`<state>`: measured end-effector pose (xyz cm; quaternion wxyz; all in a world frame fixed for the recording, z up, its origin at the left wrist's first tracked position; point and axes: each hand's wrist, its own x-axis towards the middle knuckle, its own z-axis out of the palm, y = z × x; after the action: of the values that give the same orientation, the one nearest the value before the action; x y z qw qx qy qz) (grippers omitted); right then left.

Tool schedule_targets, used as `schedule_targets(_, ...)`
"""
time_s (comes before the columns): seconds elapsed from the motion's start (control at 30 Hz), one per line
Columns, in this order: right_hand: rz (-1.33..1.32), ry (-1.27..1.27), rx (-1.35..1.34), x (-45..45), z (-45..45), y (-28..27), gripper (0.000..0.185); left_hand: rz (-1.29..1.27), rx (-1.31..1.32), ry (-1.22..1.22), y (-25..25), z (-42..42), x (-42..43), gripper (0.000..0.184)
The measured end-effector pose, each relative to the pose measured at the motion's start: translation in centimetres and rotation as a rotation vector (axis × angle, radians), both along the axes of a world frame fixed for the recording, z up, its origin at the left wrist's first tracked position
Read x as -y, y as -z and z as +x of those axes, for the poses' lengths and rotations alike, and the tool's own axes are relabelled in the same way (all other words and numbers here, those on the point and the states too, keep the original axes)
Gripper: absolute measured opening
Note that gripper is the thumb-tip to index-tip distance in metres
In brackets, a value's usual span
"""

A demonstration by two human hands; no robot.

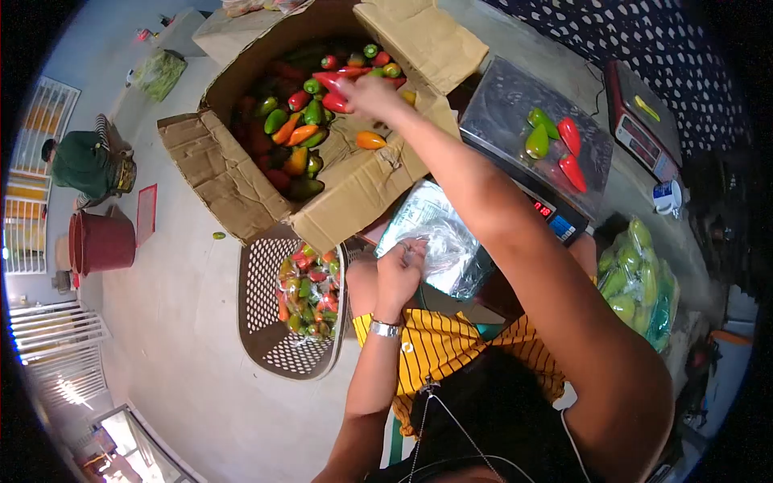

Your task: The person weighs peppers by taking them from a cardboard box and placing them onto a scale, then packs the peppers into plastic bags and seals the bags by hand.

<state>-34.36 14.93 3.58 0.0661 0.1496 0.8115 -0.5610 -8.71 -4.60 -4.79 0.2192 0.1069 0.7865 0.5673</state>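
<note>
Right hand [374,97] inside creased cardboard box [217,169], fingers at smooth, tapered red peppers [330,82]; motion-blurred, can't tell if gripped. Left hand [405,266] pinched on crinkly, shiny clear plastic [455,253]; greenish print on it, unreadable. Around right hand: glossy red, orange, green peppers. Below box: perforated plastic basket [259,282] with bagged peppers. Right: flat-plated scale [499,105], red and green peppers on top, red digits ending in 18.
</note>
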Motion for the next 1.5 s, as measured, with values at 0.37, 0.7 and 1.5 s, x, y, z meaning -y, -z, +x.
schedule_targets(0.37, 0.988, -0.568, 0.204, 5.7, 0.7, 1.5, 0.045, -0.009, 0.018, 0.034, 0.0, -0.1, -0.1, 0.018)
schedule_targets(0.7, 0.948, -0.644, -0.185, 16.2, -0.1, 2.3, 0.050, 0.106, -0.136, 0.070, -0.8, -0.4, -0.2, 0.023)
schedule_targets(1.5, 0.659, -0.231, -0.402, 11.1, 1.5, 0.8, 0.037, -0.149, 0.076, 0.139, 2.7, -0.1, -0.5, 0.020)
